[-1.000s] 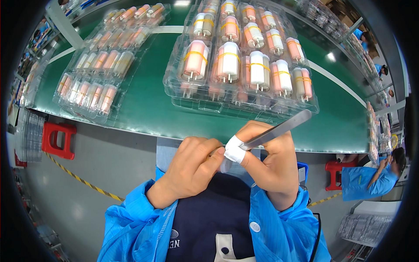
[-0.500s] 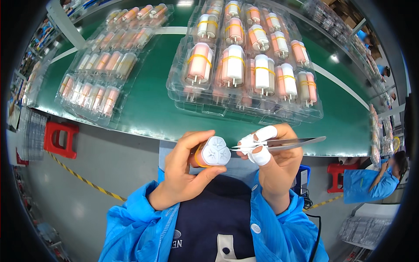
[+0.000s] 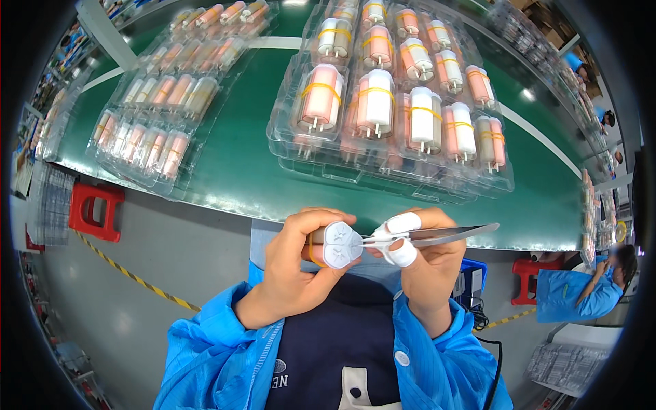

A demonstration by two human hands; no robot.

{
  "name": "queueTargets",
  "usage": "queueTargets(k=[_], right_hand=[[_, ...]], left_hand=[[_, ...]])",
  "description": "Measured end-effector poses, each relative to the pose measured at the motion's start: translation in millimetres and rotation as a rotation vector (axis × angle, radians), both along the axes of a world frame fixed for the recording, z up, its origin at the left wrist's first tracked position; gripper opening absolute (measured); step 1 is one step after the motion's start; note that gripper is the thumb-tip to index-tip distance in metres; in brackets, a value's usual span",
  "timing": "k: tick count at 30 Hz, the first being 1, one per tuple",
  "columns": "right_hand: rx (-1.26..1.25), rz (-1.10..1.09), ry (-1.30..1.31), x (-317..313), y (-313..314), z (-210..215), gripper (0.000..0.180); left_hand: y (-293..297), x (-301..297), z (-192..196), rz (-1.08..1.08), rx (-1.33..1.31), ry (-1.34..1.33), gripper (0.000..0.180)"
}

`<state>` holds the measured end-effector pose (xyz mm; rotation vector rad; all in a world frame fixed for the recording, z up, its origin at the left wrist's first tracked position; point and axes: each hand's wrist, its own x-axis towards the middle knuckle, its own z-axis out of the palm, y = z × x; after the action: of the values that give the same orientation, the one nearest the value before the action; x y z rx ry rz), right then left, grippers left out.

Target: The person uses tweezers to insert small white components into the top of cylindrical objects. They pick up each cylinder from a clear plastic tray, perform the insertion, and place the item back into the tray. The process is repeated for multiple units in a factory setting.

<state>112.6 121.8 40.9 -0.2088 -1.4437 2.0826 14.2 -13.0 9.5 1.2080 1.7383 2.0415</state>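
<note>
My left hand (image 3: pixel 295 256) is wrapped round a bundle of cylinders with a yellow band, its pale three-lobed end (image 3: pixel 342 244) turned toward me. Star-like marks show on the lobes of that end. In my right hand (image 3: pixel 435 256) is a pair of metal tweezers (image 3: pixel 454 234), pinched between thumb and finger, both tips covered in white finger cots (image 3: pixel 402 254). The thin points of the tweezers reach the right edge of the bundle's end; whether they touch it I cannot tell. Both hands are just in front of the green table's near edge.
Stacked clear plastic trays (image 3: pixel 410 179) with banded pink, white and grey cylinder bundles stand on the green table (image 3: pixel 236 147). More filled trays (image 3: pixel 174 186) lie to the left. Red stools (image 3: pixel 97 212) are on the floor, and a person in blue (image 3: pixel 574 290) is at the right.
My right hand has moved slightly left, bringing the tweezer points to the bundle's end. The bundle has turned a little in my left hand. The view has shifted slightly.
</note>
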Motion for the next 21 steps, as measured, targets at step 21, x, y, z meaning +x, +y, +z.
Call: queueTargets(k=[21], right_hand=[[0.442,-0.130,0.049,-8,-2,2,0.018]], left_hand=[[3,-8,-6,0.116,-0.115,0.460,0.048]])
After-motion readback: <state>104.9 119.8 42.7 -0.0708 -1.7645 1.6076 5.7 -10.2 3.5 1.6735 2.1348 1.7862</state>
